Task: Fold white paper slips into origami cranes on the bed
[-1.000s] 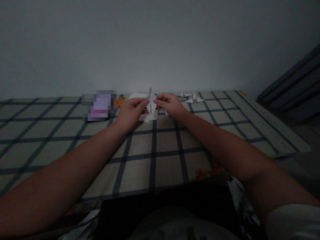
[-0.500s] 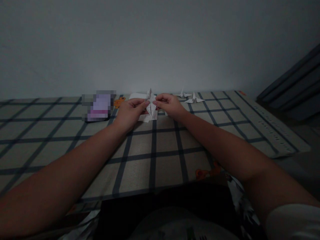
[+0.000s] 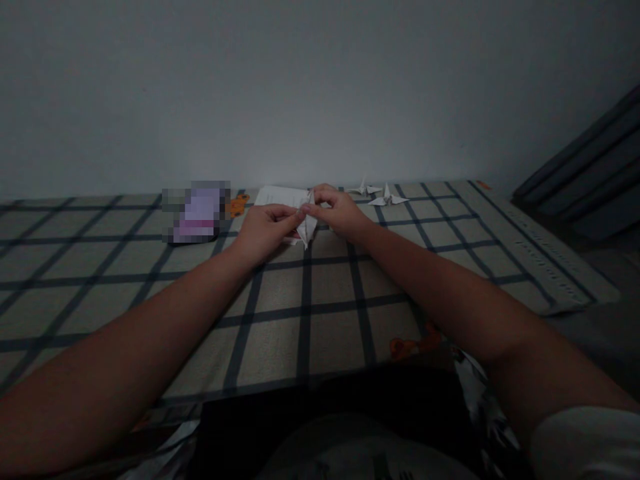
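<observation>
The folded white paper (image 3: 307, 235) is between the two hands, its lower tip pointing toward the person. The left hand (image 3: 267, 230) and the right hand (image 3: 339, 212) both pinch its upper part, thumbs meeting there and hiding some of it. Just behind lies a white sheet (image 3: 280, 195), partly covered by the left hand. Beyond the right hand, two paper cranes (image 3: 389, 199) rest on the checked bench cloth (image 3: 270, 340); a pixelated purple object (image 3: 201, 208) lies left of the left hand, apart from it.
</observation>
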